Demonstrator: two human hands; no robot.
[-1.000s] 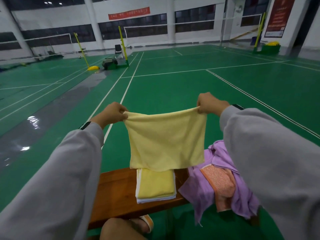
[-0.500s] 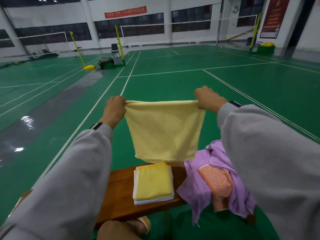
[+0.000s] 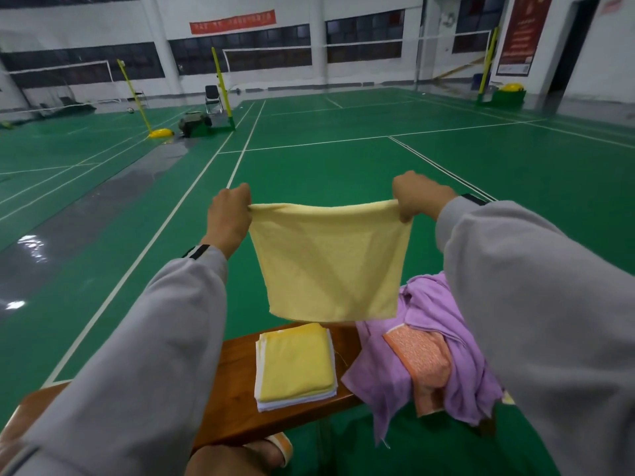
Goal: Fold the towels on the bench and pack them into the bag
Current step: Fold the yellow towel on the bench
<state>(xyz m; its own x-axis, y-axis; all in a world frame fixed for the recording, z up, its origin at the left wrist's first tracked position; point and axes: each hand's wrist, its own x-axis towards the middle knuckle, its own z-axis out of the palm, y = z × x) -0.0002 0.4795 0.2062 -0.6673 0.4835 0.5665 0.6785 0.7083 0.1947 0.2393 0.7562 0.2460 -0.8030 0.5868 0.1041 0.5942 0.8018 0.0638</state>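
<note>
With left hand [image 3: 228, 218] and right hand [image 3: 417, 197] each pinching a top corner, holds the pale yellow terry towel [image 3: 326, 262] taut above the brown wooden bench [image 3: 237, 389], probably to square its edges for folding. Leaves the lower hem hanging free, clear of the neat stack of folded yellow and white towels [image 3: 295, 365] on the bench, bare wood open to its left. Crowds the bench's right end with a crumpled purple towel [image 3: 433, 321] and an orange patterned cloth [image 3: 419, 359]; no bag in view.

No writing can be read. The red banner [image 3: 233, 21] on the far wall and the dark red poster [image 3: 522, 32] at right carry characters too blurred to make out.
</note>
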